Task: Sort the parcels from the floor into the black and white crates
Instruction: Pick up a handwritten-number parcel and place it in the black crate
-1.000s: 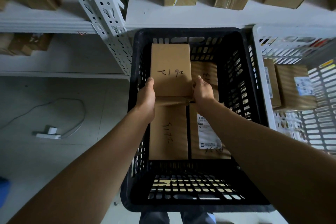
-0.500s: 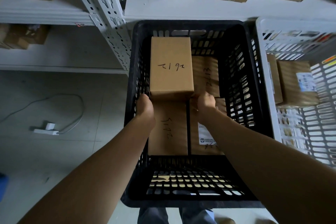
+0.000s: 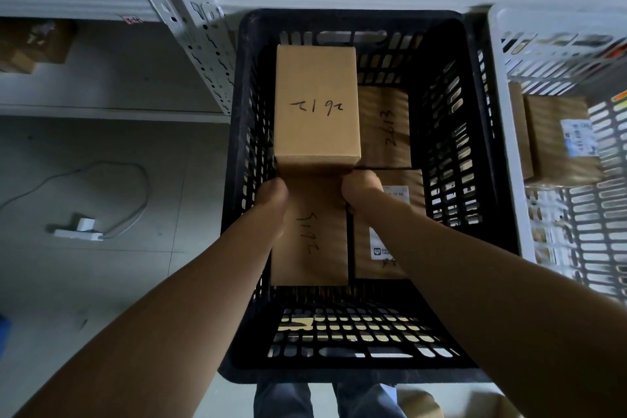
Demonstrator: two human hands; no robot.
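**Box held at its near end, inside the black crate**

The left hand [image 3: 271,195] and right hand [image 3: 359,187] hold the near end of the cardboard box [image 3: 316,105]. Its long axis points away from them, over other parcels [image 3: 310,248] inside the black crate [image 3: 475,248].

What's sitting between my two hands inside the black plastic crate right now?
In the head view, the near end of the tall brown cardboard parcel fills the gap between left hand and right hand, inside the black plastic crate.
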